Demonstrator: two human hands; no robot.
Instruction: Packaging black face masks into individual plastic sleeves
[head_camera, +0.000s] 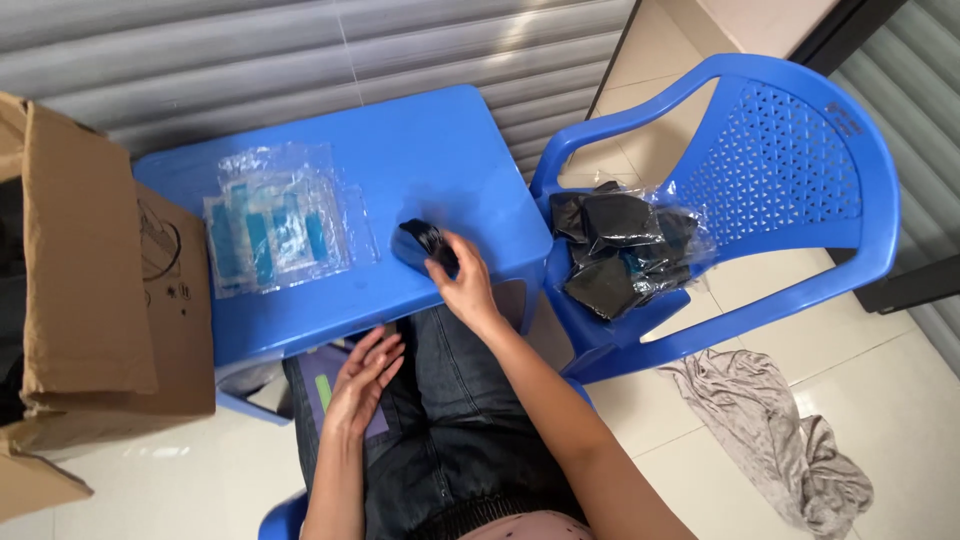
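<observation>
Setting: pale glossy floor tiles under us, with a grey ribbed shutter running along the far side.
Table: we see a small blue plastic table (450, 150) right in front of our knees, its top mostly bare.
Right hand: our right hand (462, 283) reaches onto the near right part of the table and pinches the small black bundle (420, 243) with thumb and fingertips; the bundle rests on the table surface.
Left hand: our left hand (362, 380) hovers low over the lap, fingers loosely spread and slightly curled, holding nothing that we can make out.
Lap: we notice dark jeans (450, 440), and a bit of purple and green material just beside the left hand; we cannot tell what it is.
Clear packets: a stack of transparent plastic packets with blue strips (272, 225) lies flat on the left half of the table, well apart from the bundle.
Chair: a blue plastic armchair (780, 170) stands to the right of the table, touching or nearly touching it.
Chair load: a clear bag of black items (620, 245) sits on the chair seat.
Box: an open cardboard box (90, 290) stands at the left of the table.
Floor: a crumpled grey cloth (780, 440) lies on the tiles near the chair legs.
</observation>
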